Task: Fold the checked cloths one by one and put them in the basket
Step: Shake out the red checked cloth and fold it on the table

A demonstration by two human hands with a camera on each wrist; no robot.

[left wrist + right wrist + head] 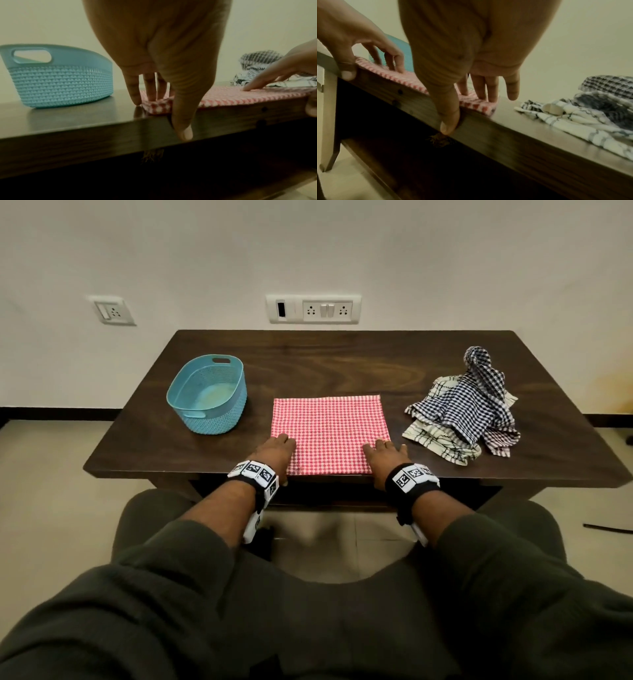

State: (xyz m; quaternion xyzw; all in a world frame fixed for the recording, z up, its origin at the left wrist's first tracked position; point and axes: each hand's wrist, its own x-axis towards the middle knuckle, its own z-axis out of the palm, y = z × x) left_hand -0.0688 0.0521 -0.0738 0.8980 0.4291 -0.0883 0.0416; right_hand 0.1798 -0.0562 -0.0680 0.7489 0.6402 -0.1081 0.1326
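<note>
1. Basket [207, 395] on table [342, 361], well to the far left of left hand [274, 448], nothing in it
2. Left hand: fingers straight on near-left corner of red checked cloth [330, 434], thumb down the table edge; not clamped
3. Right hand [385, 453]: the same at near-right corner, fingers flat
4. Unfolded cloths [469, 405] heaped beyond right hand
5. Judgement: first cloth mid-fold; next, pinch both near corners and carry them to the far edge
</note>
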